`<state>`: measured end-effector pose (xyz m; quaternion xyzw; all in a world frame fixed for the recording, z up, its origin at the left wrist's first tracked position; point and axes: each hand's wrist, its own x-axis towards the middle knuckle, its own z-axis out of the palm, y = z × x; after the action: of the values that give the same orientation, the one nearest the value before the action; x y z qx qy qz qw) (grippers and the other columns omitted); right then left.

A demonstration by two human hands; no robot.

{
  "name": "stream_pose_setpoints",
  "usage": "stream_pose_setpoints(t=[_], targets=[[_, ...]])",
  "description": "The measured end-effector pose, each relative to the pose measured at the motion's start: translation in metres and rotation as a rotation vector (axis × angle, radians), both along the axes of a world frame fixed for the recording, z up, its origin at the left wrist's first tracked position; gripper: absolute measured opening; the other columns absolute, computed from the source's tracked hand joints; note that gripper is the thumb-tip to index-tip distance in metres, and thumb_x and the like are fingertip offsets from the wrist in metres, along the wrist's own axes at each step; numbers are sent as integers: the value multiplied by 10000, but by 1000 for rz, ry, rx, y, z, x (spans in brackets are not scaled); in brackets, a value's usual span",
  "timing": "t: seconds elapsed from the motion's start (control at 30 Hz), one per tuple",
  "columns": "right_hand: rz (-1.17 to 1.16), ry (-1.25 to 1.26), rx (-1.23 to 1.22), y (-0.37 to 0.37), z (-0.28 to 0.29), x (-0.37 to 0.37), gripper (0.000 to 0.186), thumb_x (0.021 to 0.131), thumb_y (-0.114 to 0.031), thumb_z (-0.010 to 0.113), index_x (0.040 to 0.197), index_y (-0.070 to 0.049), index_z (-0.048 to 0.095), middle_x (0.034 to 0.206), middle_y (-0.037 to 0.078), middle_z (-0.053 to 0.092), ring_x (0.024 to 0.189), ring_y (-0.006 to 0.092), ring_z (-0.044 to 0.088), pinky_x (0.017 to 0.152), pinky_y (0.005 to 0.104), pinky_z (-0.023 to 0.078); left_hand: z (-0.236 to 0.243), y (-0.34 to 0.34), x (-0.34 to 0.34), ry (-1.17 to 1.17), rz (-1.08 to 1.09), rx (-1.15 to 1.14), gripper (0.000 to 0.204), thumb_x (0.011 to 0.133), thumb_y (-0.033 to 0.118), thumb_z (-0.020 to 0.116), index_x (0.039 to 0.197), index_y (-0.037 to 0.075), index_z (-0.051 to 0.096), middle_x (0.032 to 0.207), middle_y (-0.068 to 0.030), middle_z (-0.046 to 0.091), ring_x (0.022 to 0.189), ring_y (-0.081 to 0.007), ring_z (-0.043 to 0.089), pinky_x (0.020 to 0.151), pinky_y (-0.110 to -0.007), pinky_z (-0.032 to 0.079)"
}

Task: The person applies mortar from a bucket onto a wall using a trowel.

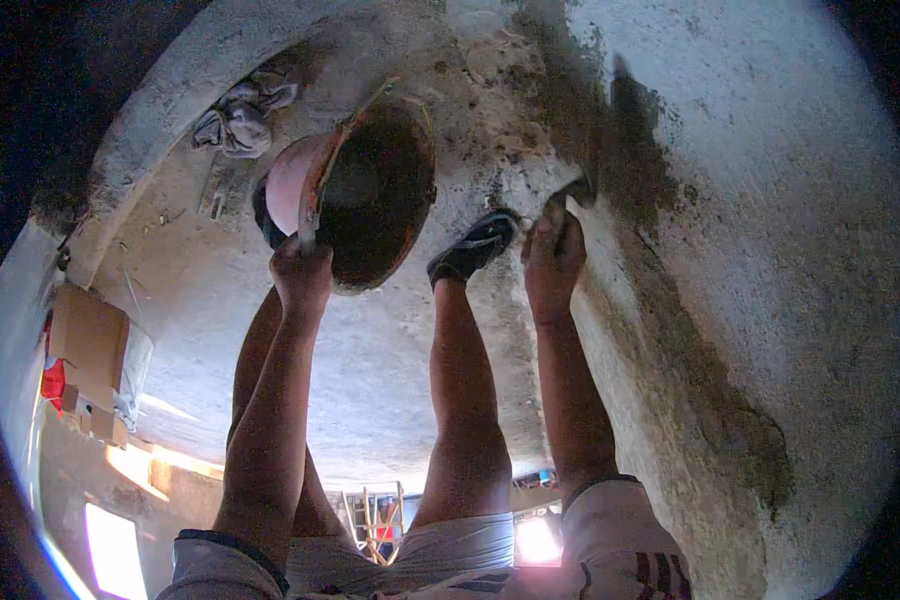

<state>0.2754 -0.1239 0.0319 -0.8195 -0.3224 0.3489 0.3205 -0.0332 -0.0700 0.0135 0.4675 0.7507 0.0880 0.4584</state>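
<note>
On the left, a pink, round basin (298,180) is tipped onto its side, its dark inside (382,185) facing right. My left hand (302,268) is closed round the near edge of the basin, where a greyish grip or rim piece sticks up. At the foot of the right-hand wall, my right hand (554,250) is wrapped round a dark tool that looks like a trowel (576,190). The tool's end is close to the wall, beside a dark, damp-looking patch (635,130); its exact shape is blurred.
My shoe (475,246) stands between the basin and the wall; the other is partly behind the basin. Crumpled cloth (245,120) lies at the far left. A cardboard box (88,345) stands by the left wall. The rough right wall (770,250) rises close beside my right arm.
</note>
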Motion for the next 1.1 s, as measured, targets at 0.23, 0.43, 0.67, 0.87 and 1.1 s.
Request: stream_pose_setpoints(t=[0.23, 0.43, 0.67, 0.87, 1.1], targets=[[-270, 237, -197, 30, -2, -4, 280, 919, -326, 480, 821, -63, 479, 621, -20, 427, 525, 72, 404, 475, 253, 365, -5, -4, -9, 31, -24, 65, 115, 681, 79, 591, 649, -15, 533, 550, -25, 504, 535, -91, 440, 512, -287, 383], [-274, 405, -143, 23, 24, 14, 280, 903, -308, 523, 927, -31, 549, 729, -5, 497, 616, 71, 455, 529, 255, 398, -9, -4, -10, 26, 4, 79, 101, 681, 70, 575, 642, -9, 527, 544, -31, 505, 530, -101, 458, 512, -297, 391], [-451, 628, 70, 17, 73, 6, 299, 892, -259, 547, 1087, -37, 505, 918, 30, 520, 660, 89, 505, 541, 254, 430, -11, -2, -15, 104, -174, 45, 96, 692, 66, 560, 657, -16, 525, 555, -76, 541, 513, -144, 482, 516, -330, 407], [-142, 194, -70, -8, 33, 12, 291, 887, -263, 554, 1044, -27, 490, 776, 19, 500, 601, 87, 469, 503, 254, 393, -7, 3, -6, 24, -138, -20, 140, 691, 113, 604, 711, -20, 564, 601, -107, 571, 553, -166, 533, 552, -330, 432], [-126, 171, -216, 7, 41, 18, 232, 900, -260, 529, 955, -37, 497, 681, 0, 477, 538, 76, 434, 494, 248, 369, -6, 7, -10, 68, -176, -8, 139, 681, 106, 623, 726, -18, 577, 617, -101, 585, 565, -159, 543, 564, -317, 439]])
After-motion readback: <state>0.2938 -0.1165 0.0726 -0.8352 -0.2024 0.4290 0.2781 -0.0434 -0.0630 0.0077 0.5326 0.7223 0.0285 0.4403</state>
